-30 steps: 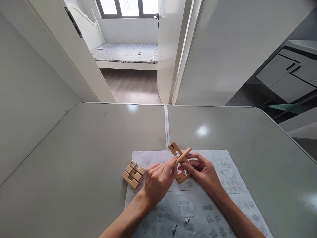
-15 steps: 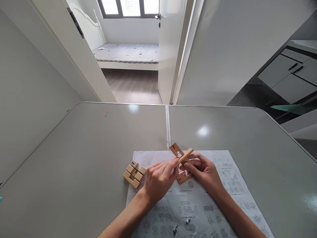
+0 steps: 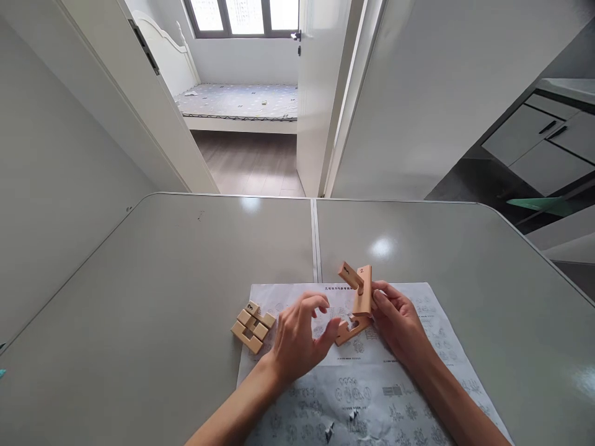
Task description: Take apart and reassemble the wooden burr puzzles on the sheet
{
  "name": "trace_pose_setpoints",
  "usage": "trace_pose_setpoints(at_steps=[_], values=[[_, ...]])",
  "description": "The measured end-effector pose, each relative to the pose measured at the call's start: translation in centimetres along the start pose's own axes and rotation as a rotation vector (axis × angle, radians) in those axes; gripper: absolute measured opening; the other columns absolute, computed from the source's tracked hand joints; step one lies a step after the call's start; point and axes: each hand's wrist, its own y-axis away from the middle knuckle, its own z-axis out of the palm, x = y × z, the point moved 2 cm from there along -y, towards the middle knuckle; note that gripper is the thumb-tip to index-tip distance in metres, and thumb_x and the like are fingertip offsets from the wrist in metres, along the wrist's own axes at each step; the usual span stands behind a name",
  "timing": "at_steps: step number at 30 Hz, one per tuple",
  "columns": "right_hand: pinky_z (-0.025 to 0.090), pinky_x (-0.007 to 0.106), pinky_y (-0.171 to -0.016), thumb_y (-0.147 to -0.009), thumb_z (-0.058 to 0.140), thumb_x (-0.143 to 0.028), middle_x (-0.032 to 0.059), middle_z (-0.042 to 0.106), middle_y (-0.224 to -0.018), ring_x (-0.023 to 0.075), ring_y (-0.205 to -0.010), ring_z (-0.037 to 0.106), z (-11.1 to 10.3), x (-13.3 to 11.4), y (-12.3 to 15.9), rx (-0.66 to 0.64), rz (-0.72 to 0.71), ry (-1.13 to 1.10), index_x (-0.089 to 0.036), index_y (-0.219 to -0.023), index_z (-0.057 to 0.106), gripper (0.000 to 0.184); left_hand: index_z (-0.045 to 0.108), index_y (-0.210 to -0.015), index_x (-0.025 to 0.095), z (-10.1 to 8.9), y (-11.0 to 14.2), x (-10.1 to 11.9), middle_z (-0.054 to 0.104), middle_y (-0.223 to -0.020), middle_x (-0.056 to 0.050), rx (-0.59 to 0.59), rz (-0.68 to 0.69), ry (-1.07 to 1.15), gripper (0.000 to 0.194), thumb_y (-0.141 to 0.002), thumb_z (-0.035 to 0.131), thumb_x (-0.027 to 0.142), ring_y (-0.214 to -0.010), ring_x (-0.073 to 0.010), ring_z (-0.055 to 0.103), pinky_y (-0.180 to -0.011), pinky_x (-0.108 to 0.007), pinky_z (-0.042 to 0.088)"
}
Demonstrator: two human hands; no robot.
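Grey table (image 3: 209, 248), printed sheet (image 3: 344, 371) | right hand (image 3: 402, 316) pinching crossed wooden pieces (image 3: 363, 297), lower centre-right, "2" piece lengthwise up-down in frame | left hand (image 3: 302, 328) empty, fingers spread, just left

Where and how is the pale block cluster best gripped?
I'd come from above and pinch the pale block cluster between its lower-left outer side and the upper-right side with the block marked 3. It lies flat in side-by-side rows, so squeezing across them should hold it together. The left hand is close on its right.
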Motion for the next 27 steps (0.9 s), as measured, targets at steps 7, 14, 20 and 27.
trace_pose_setpoints(at_steps=[7,14,20,27], values=[[0.041,0.017,-0.04,-0.086,0.085,-0.052,-0.0013,0.062,-0.063,0.0098,-0.047,0.053,0.6,-0.6,0.7,-0.121,0.058,0.018,-0.02,-0.1,0.072,0.036,0.047,-0.141,0.023,-0.2,-0.5,-0.9,0.062,-0.127,-0.015,-0.045,-0.123,0.194,0.043,-0.108,0.053,0.049,-0.114,-0.0249,0.064,-0.094,-0.041,0.056],[0.037,0.017,-0.028,-0.094,0.077,-0.053,-0.0004,0.068,-0.064,0.0087,-0.031,0.051,0.6,0.6,1.1,-0.475,0.19,0.013,-0.02,-0.099,0.065,0.035,0.053,-0.146,0.028,-0.6,-0.8,-0.1,0.055,-0.149,-0.017,-0.234,0.033,0.154,0.042,-0.106,0.061,0.039,-0.133,-0.0296,0.059,-0.109,-0.047,0.049],[0.041,0.02,-0.034,-0.096,0.073,-0.058,0.004,0.071,-0.076,0.0122,-0.042,0.061,0.5,1.2,1.2,-0.534,0.188,0.156,-0.019,-0.103,0.066,0.041,0.063,-0.137,0.029,-0.5,-0.8,-0.1,0.064,-0.14,-0.013,-0.203,0.117,0.196,0.044,-0.1,0.067,0.053,-0.129,-0.0287,0.062,-0.109,-0.045,0.048],[0.044,0.02,-0.035,-0.099,0.066,-0.062,0.0029,0.072,-0.075,0.0136,-0.041,0.063,0.9,1.1,1.2,-0.617,0.224,0.129,-0.02,-0.116,0.061,0.045,0.072,-0.109,0.024,-0.3,-0.9,0.1,0.073,-0.113,-0.01,-0.11,-0.07,0.362,0.022,-0.096,0.076,0.042,-0.103,-0.0231,0.07,-0.09,-0.038,0.056]])
